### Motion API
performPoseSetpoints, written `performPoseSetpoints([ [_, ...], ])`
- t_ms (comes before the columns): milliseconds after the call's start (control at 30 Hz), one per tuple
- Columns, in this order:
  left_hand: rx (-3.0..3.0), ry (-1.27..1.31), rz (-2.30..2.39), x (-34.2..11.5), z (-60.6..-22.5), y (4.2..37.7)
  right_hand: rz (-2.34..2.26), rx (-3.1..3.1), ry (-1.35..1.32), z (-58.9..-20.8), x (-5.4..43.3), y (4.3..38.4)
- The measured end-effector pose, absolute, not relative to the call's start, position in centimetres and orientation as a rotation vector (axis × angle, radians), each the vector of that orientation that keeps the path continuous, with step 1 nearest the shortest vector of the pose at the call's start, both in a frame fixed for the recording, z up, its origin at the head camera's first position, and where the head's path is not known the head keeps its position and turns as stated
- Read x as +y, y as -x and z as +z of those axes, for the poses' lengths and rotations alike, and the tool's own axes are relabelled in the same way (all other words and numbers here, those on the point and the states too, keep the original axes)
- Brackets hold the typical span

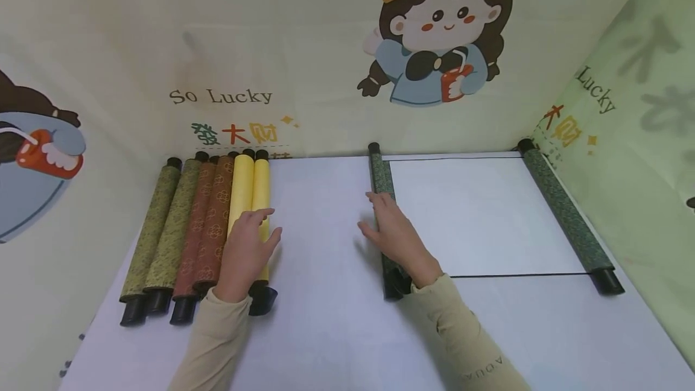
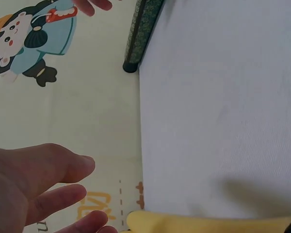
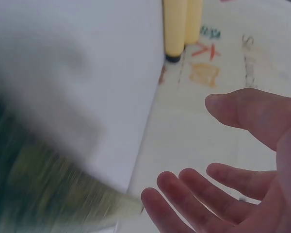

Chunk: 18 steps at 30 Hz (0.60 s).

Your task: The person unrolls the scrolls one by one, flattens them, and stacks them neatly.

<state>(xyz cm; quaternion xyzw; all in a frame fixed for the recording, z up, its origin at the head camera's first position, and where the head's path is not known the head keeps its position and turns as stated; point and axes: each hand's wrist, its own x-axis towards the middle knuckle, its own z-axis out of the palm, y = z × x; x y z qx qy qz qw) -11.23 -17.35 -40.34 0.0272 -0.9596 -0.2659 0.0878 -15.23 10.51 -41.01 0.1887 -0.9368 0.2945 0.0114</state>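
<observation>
My left hand (image 1: pixel 247 255) hovers over two yellow scrolls (image 1: pixel 242 180), thumb spread from loosely extended fingers, and overlaps them in the head view. In the left wrist view that hand (image 2: pixel 19 184) holds nothing. My right hand (image 1: pixel 399 234) is over the left roll (image 1: pixel 376 168) of a dark green scroll that lies partly unrolled. Its fingers are spread and grip nothing; in the right wrist view the hand (image 3: pixel 288 170) is beside a blurred green patterned surface (image 3: pixel 43 179). White blank paper (image 1: pixel 488 216) stretches from this roll to the scroll's right roll (image 1: pixel 567 210).
Left of the yellow scrolls lie two dark red patterned scrolls (image 1: pixel 217 216) and two olive green ones (image 1: pixel 152 228), side by side with black end knobs. A white table (image 1: pixel 326 330) carries everything. Printed cloth (image 1: pixel 320 47) hangs behind and along both sides.
</observation>
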Motion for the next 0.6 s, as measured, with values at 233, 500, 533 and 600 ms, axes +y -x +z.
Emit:
performPoseSetpoints([
  [233, -2.866, -0.178, -0.8, -18.9, -39.4, 10.8, 0.926, -2.9, -0.703, -40.8, 6.3, 14.9],
  [500, -2.832, -0.15, -0.756, -20.0, -39.4, 10.9, 0.98, -2.924, -0.767, -41.4, 2.8, 14.7],
  [533, -2.824, -0.146, -0.752, -20.2, -39.5, 10.9, 0.988, -2.927, -0.771, -41.5, 2.4, 14.7],
  [600, -2.813, -0.137, -0.737, -20.4, -39.7, 10.9, 0.996, -2.943, -0.773, -41.7, 1.7, 14.7],
])
